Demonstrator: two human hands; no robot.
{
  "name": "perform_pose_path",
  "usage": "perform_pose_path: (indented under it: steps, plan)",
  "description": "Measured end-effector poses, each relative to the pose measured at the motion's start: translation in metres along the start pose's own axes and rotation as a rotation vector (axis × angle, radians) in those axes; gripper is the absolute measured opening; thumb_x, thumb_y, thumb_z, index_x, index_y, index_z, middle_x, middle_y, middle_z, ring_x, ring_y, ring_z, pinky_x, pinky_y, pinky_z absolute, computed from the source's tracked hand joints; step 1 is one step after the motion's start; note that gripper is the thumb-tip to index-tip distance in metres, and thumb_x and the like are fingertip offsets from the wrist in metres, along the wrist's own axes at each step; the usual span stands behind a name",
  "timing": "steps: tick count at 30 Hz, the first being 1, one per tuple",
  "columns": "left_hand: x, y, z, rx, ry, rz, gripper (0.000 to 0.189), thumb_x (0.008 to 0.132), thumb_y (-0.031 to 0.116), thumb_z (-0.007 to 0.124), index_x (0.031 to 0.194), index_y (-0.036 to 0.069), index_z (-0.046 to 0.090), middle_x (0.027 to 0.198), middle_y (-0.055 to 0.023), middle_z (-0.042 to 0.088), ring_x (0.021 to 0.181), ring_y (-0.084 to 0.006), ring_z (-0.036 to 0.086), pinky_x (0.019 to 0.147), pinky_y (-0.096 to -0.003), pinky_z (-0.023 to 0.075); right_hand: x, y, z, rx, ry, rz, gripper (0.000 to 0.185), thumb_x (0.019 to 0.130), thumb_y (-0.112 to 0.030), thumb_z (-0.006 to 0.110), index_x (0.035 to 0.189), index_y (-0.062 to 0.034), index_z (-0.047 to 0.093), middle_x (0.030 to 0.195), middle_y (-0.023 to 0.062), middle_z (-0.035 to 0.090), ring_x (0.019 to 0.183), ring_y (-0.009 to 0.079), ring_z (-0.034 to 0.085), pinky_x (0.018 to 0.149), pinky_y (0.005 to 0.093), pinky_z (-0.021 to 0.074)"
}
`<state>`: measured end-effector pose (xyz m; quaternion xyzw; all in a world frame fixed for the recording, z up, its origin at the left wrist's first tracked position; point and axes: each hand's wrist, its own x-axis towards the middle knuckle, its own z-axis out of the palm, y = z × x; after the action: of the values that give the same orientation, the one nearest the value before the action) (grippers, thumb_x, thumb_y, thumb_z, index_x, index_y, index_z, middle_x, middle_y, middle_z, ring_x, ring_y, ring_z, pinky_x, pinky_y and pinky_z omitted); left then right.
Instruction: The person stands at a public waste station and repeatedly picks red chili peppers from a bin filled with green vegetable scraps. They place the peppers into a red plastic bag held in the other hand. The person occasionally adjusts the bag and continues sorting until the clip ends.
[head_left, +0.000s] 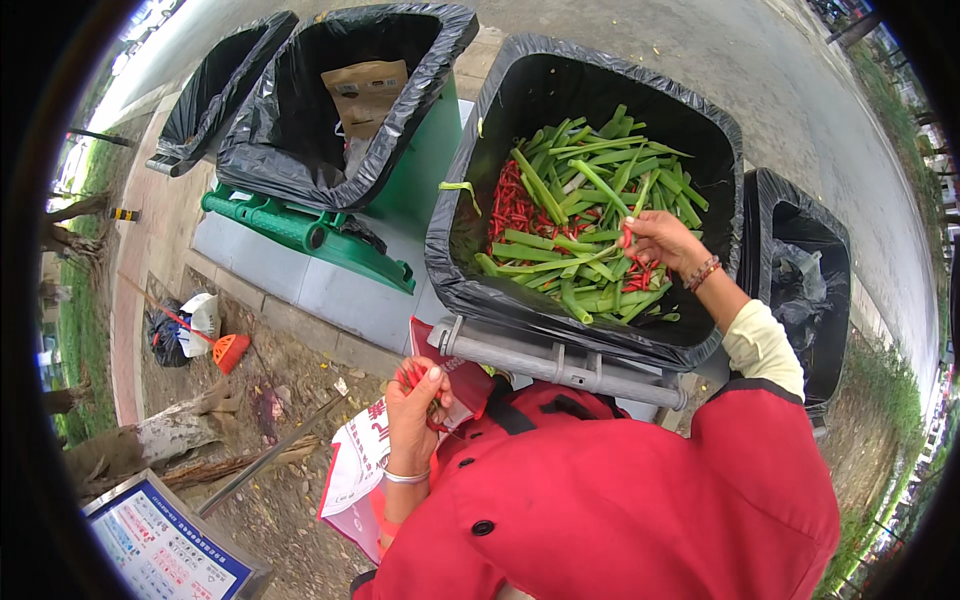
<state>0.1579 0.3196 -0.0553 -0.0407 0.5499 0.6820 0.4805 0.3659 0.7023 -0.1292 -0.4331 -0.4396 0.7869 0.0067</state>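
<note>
Before me stands a wheeled bin lined with a black plastic bag (585, 64). Inside it lie cut green leek or scallion leaves (600, 195) and many small red chillies (508, 202). My right hand (664, 238) is over the pile with a red chilli (628, 237) pinched at the fingertips, close to a long green stalk. My left hand (420, 409), outside the bin near its handle (562, 367), is closed around a small bunch of red chillies (409, 375). A printed white and red bag (367, 442) hangs by my left wrist.
At the left stand a green bin (420, 150) holding a brown paper packet (367, 94), and another lined bin (217, 82). To the right is a lined bin (810, 277). An orange broom (229, 351), rubbish bags (180, 330), a tree trunk (157, 435) and a signboard (172, 540) are on my left.
</note>
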Motion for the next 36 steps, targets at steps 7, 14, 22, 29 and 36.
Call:
perform_pose_path:
  steps: [7, 14, 22, 29, 36]
  plan:
    - [0.025, 0.007, 0.056, 0.162, -0.204, -0.051, 0.014, 0.087, 0.013, 0.064, 0.095, 0.003, 0.058, 0.071, -0.0017, 0.057, 0.050, -0.0042, 0.049, 0.037, -0.0177, 0.0297, -0.037, 0.004, 0.096, 0.243, -0.061, -0.084, 0.016, 0.088, -0.023, 0.065, 0.093, -0.0083, 0.065, 0.086, -0.0003, 0.066, 0.074, 0.0085, 0.062, 0.059, 0.0222, 0.0495]
    - [0.039, 0.003, 0.101, 0.427, -0.380, 0.056, 0.015, 0.087, 0.017, 0.066, 0.087, 0.005, 0.058, 0.064, 0.0021, 0.055, 0.049, -0.0030, 0.047, 0.041, -0.0166, 0.0333, -0.074, 0.014, 0.160, 0.021, -0.268, -0.207, 0.020, 0.084, -0.023, 0.070, 0.092, -0.0043, 0.068, 0.077, -0.0008, 0.065, 0.064, 0.0041, 0.055, 0.054, 0.0181, 0.0429]
    - [0.023, 0.001, 0.090, 0.444, -0.485, -0.158, 0.016, 0.088, 0.018, 0.063, 0.081, 0.004, 0.057, 0.064, -0.0006, 0.058, 0.048, -0.0033, 0.049, 0.040, -0.0154, 0.0308, -0.053, 0.016, 0.112, 0.221, 0.000, -0.188, 0.018, 0.085, -0.021, 0.068, 0.091, -0.0048, 0.065, 0.076, -0.0019, 0.062, 0.061, 0.0062, 0.056, 0.048, 0.0205, 0.0451]
    - [-0.004, 0.013, 0.028, 0.216, -0.269, -0.136, 0.016, 0.086, 0.010, 0.057, 0.094, -0.004, 0.060, 0.063, -0.0053, 0.058, 0.043, -0.0060, 0.045, 0.038, -0.0170, 0.0303, -0.040, -0.035, -0.003, -2.248, 0.031, -0.084, 0.037, 0.064, -0.041, 0.073, 0.083, -0.0093, 0.070, 0.078, 0.0110, 0.067, 0.074, 0.0266, 0.066, 0.063, 0.0365, 0.0518]
    - [-0.027, 0.008, -0.016, 0.072, -0.028, -0.015, 0.015, 0.086, 0.008, 0.056, 0.094, -0.004, 0.061, 0.061, -0.0057, 0.056, 0.044, -0.0082, 0.046, 0.040, -0.0188, 0.0339, 0.107, 0.005, 0.006, -1.575, 0.298, -0.434, 0.019, 0.074, -0.022, 0.065, 0.091, -0.0157, 0.070, 0.086, 0.0096, 0.069, 0.079, 0.0273, 0.067, 0.069, 0.0384, 0.0541]
